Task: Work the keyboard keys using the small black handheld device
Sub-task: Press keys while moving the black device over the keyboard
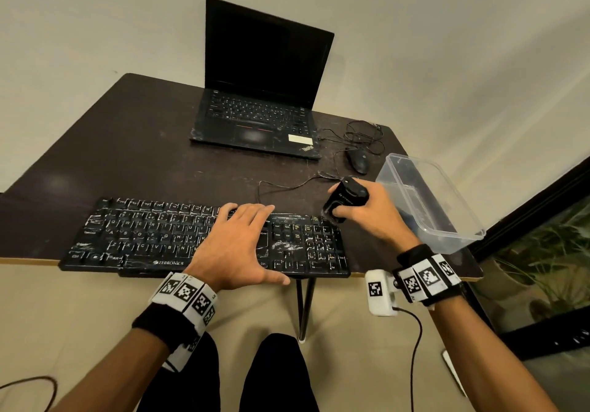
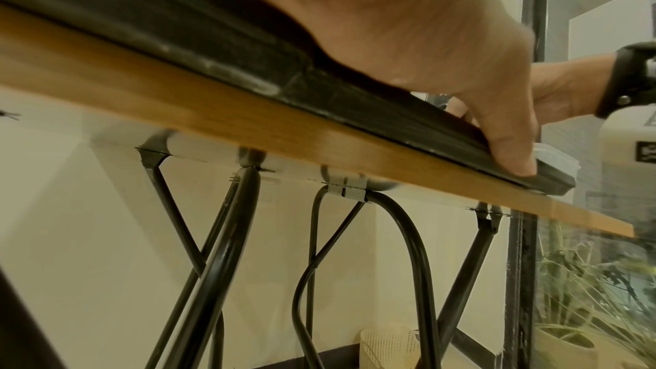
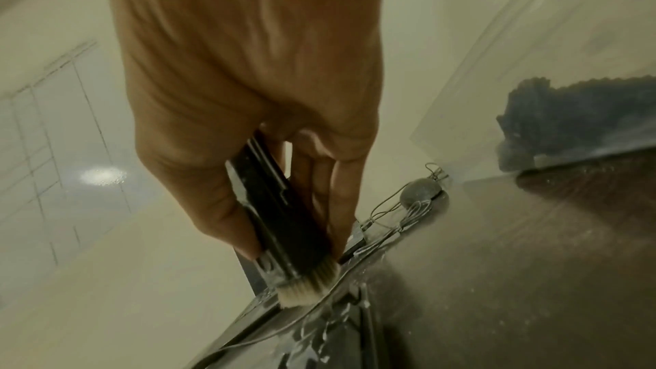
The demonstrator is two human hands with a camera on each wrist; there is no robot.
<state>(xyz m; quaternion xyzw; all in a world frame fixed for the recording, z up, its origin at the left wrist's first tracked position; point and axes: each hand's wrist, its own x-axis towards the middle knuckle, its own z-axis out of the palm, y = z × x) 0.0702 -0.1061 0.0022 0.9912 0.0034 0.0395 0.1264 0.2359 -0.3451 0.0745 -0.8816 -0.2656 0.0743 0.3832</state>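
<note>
A dusty black keyboard lies along the table's front edge. My left hand rests flat on its middle-right keys with fingers spread; in the left wrist view the thumb lies against the front rim of the keyboard. My right hand grips the small black handheld device at the keyboard's far right corner. The right wrist view shows the device held between thumb and fingers of my right hand, its pale bristle tip touching the keyboard's corner.
An open laptop with a dark screen stands at the back of the table. A black mouse with a coiled cable lies to its right. A clear plastic tub holding a dark cloth sits at the right edge.
</note>
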